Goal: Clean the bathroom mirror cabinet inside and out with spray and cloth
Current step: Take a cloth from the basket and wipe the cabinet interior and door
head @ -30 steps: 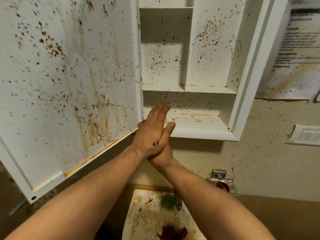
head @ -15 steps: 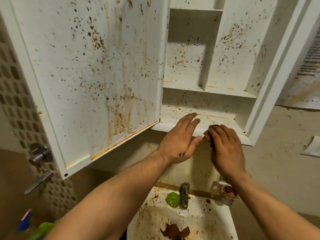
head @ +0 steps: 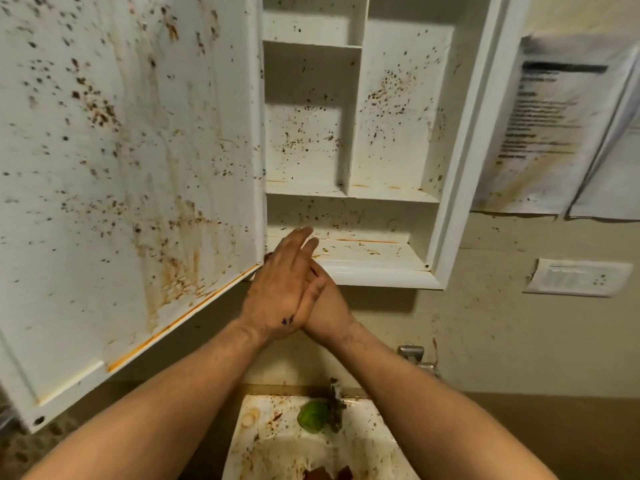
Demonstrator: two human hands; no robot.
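The white mirror cabinet (head: 457,140) hangs open on the wall, its shelves speckled with brown spots. Its door (head: 131,174) swings out to the left, streaked with rusty stains along the lower edge. My left hand (head: 282,294) is raised just below the cabinet's bottom shelf with straight fingers, pressed palm to palm against my right hand (head: 329,310), which lies mostly hidden behind it. Neither hand holds anything. No spray bottle or cloth shows in view.
A stained white sink (head: 266,445) sits below with a metal tap (head: 335,403), a green object (head: 313,415) beside it and dark red debris in the basin. Stained papers (head: 554,133) hang on the right wall, with a white wall plate (head: 578,277) below them.
My hands were apart half a second ago, the right one at the shelf's front edge. Now they are pressed together again below the shelf. The view has shifted slightly right.
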